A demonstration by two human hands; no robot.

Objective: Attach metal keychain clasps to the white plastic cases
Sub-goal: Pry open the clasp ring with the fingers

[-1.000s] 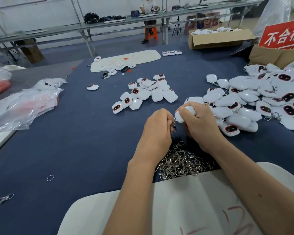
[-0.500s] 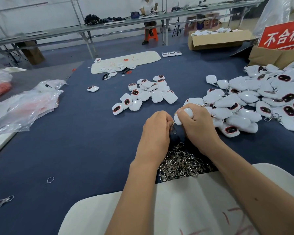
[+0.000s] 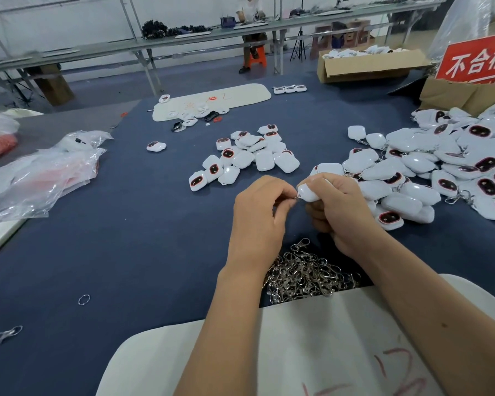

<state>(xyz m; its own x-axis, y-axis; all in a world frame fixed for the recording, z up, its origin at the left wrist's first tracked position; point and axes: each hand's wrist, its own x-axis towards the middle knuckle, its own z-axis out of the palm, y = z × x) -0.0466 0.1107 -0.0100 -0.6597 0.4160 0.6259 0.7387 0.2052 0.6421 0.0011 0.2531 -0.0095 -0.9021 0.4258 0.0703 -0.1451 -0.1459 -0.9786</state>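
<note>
My right hand (image 3: 336, 208) grips a white plastic case (image 3: 309, 192) above the blue table. My left hand (image 3: 259, 212) pinches a small metal clasp (image 3: 295, 198) right at the case's left end; most of the clasp is hidden by my fingers. Below my hands lies a heap of silver keychain clasps (image 3: 303, 272). A small pile of white cases (image 3: 246, 158) sits beyond my hands. A large pile of cases (image 3: 440, 167), some with clasps hanging from them, spreads out to the right.
A white foam board (image 3: 297, 352) covers the near edge. Clear plastic bags (image 3: 40, 172) lie at left. Loose rings (image 3: 84, 299) and a clasp (image 3: 5, 335) lie near left. Cardboard boxes (image 3: 366, 64) and a red sign (image 3: 477, 60) stand far right. A person sits at the far bench.
My hands have shifted slightly apart, so the case's left end and the clasp between my left fingertips now show. The case stays in my right hand.
</note>
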